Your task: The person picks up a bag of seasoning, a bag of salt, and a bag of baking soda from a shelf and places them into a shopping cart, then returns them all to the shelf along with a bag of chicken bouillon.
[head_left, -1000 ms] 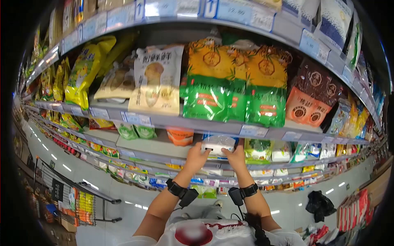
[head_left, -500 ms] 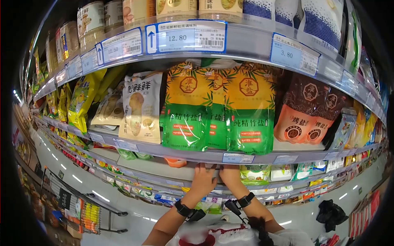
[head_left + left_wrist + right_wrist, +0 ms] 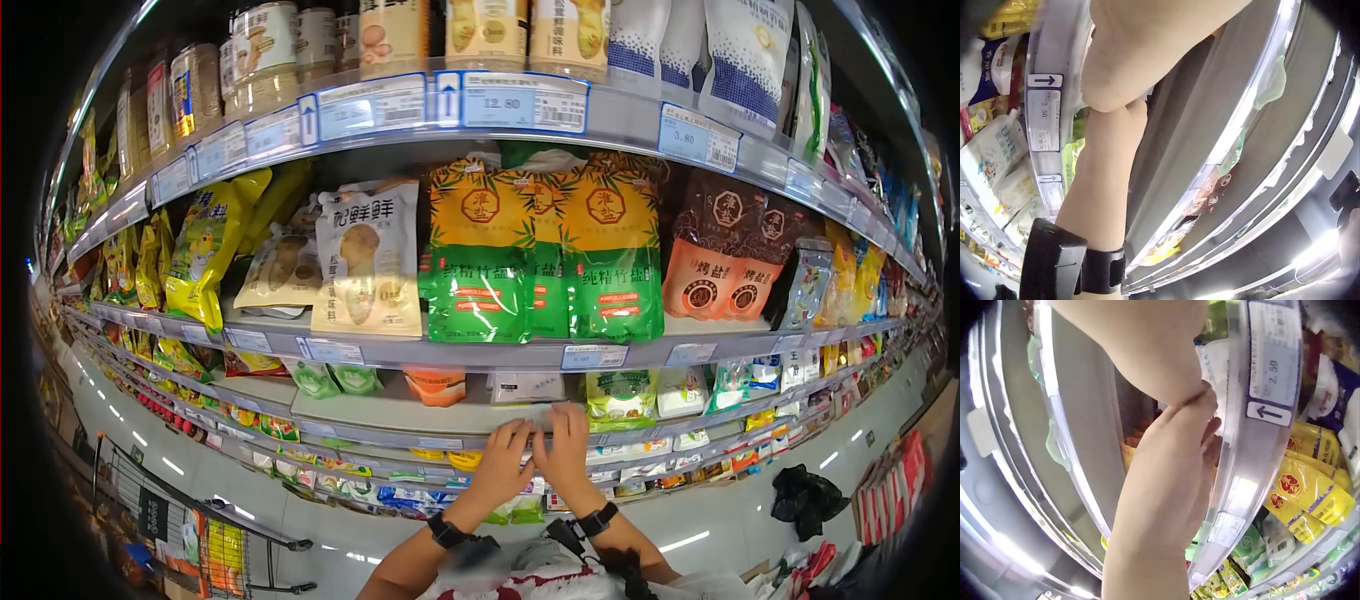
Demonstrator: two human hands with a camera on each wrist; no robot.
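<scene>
one left hand (image 3: 503, 465) and one right hand (image 3: 562, 452) sit close together before the lower shelf (image 3: 370, 411), fingers slightly bent, loosely apart from the goods; beyond, on that shelf, lies a white packet (image 3: 527, 388), dark print unreadably small, top hidden behind the upper shelf (image 3: 480, 353).
</scene>
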